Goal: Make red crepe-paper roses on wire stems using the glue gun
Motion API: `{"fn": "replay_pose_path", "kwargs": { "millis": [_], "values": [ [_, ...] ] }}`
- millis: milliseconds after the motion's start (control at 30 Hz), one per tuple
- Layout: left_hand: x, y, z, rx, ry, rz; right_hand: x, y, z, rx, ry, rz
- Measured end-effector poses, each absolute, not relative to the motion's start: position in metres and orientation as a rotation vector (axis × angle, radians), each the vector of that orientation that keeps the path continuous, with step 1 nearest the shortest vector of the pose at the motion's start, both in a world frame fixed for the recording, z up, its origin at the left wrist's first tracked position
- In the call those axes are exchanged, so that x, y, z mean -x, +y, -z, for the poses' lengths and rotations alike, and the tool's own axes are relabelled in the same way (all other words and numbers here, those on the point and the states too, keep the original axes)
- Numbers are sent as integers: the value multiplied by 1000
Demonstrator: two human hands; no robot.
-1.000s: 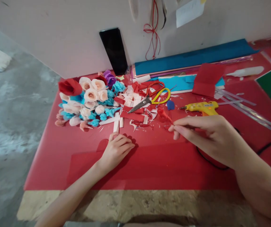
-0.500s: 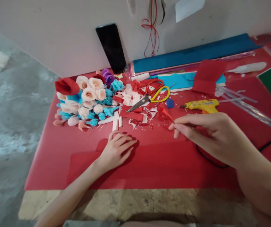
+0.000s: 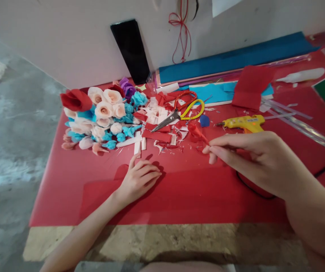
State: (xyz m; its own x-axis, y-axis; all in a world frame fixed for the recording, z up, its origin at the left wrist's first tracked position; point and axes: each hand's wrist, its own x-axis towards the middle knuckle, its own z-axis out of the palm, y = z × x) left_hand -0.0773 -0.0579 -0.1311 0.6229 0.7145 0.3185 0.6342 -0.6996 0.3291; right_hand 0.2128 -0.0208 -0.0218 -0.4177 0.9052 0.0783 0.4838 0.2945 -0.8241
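My left hand [image 3: 139, 178] lies on a large red paper sheet [image 3: 179, 196] spread on the table, fingers loosely curled and pressing it, index finger raised a little. My right hand [image 3: 250, 156] hovers over the sheet with thumb and fingers pinched on the stem of a small red paper flower bud [image 3: 196, 133], which points up and left toward the scraps. Just beyond the right hand lies a yellow glue gun [image 3: 243, 122].
A heap of white, blue, red and purple paper roses [image 3: 100, 113] sits at the back left. Scissors [image 3: 179, 113] lie among red and white paper scraps [image 3: 159, 132]. Blue and red paper rolls [image 3: 236, 60], clear glue sticks [image 3: 301, 128], a black phone [image 3: 129, 49] and a cable [image 3: 253, 190] are nearby.
Both hands stay nearly still. My left index finger has lifted slightly off the sheet. The view has tilted down a little.
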Motion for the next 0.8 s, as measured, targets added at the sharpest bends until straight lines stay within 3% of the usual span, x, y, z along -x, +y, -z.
{"fn": "replay_pose_path", "kwargs": {
  "millis": [800],
  "values": [
    [80, -62, 142, -2723, 1108, -838, -214, -21, 22, 1269, -2019, -1013]
  ]
}}
